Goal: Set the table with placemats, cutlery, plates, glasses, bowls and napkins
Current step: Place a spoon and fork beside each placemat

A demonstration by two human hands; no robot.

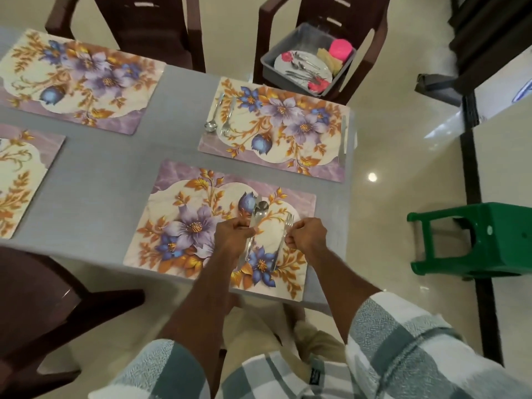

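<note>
While both hands work over the nearest placemat (201, 226), the grey surface (115, 174) around it carries three more floral mats. One far placemat (276, 128) already has a spoon (211, 122) and fork (226, 122) side by side on its left edge and a knife (342, 139) along its right edge. Behind it a dark brown chair (371, 38) holds a grey tub (290, 44) with a flowered plate (316, 64), loose cutlery (299, 72), yellow napkins and a pink bowl (341, 48). Another brown chair stands at lower left, and a green plastic stool (475, 240) on the floor to the right.

The left hand (233, 236) has its grip curled around a spoon and knife (257, 214), held together with the spoon bowl pointing away. The right hand (306, 234) pinches a fork (283, 237) between thumb and fingertips, tines away, its handle lying on the mat. A dark tag on the trousers bears writing too small to read.
</note>
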